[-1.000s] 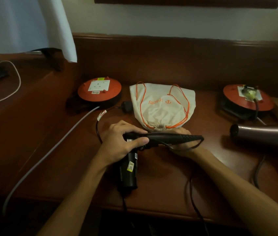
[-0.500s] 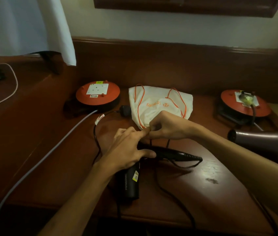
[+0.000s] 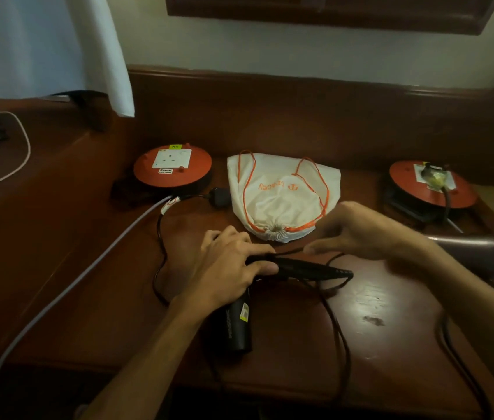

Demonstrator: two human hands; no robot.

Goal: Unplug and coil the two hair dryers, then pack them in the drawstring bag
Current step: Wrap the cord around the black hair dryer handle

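Note:
A black hair dryer (image 3: 238,324) lies on the wooden desk with its handle (image 3: 309,268) folded out to the right. My left hand (image 3: 233,268) presses down on the dryer where the handle joins the body. My right hand (image 3: 357,230) pinches the dryer's black cord (image 3: 335,325) just above the handle; the cord loops off the front edge. Its black plug (image 3: 220,197) lies loose beside the left reel. The white drawstring bag (image 3: 282,192) with orange cords lies shut behind my hands. A second, brownish hair dryer (image 3: 481,253) lies at the right edge.
Two orange cable reels stand at the back: the left reel (image 3: 173,166) with an empty socket, the right reel (image 3: 432,184) with a plug in it. A grey cable (image 3: 67,286) runs from the left reel to the front. A raised wooden ledge (image 3: 300,86) backs the desk.
My right hand has drawn the cord from the bag's mouth to the right, above the handle. My left hand still holds the dryer down.

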